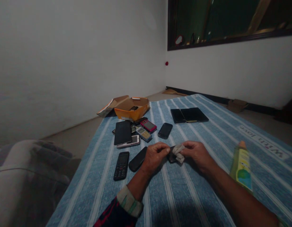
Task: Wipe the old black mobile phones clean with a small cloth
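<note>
Between my two hands, a little above the striped cloth, is a small dark phone (171, 157). My left hand (156, 155) pinches its left edge between thumb and fingers. My right hand (195, 154) grips a crumpled whitish tissue (179, 153), which lies against the phone and covers part of it. Just left of my left hand, a black phone (137, 160) rests partly behind the wrist. Beside it lies a black keypad phone (121, 166). A dark touchscreen phone (165, 130) sits beyond my hands.
An open orange box (131, 114) stands at the back left, with several piled phones (143, 133) and a black flat case (123, 132) before it. Large dark devices (189, 115) lie at the back right. A yellow-green bottle (242, 167) is right of my right forearm.
</note>
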### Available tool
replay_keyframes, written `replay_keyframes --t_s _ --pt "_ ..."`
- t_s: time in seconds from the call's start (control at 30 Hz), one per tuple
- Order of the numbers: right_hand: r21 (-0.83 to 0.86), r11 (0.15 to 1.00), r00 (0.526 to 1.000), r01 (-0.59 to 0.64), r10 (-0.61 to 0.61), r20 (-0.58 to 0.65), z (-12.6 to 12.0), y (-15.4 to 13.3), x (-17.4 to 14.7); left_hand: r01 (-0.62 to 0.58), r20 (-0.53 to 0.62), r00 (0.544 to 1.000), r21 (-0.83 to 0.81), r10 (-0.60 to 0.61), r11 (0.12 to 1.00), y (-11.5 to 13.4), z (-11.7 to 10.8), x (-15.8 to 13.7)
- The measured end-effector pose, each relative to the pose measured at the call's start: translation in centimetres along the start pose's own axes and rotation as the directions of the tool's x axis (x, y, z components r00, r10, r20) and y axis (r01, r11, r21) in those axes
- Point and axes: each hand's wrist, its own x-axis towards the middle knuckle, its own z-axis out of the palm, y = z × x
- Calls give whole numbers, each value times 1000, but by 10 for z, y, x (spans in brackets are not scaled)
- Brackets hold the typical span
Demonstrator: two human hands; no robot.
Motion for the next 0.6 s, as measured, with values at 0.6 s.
replay_keyframes --t_s 0.6 --pt "-873 9 685 488 -624 376 -5 30 1 -106 183 983 670 -25 734 -14 9 -4"
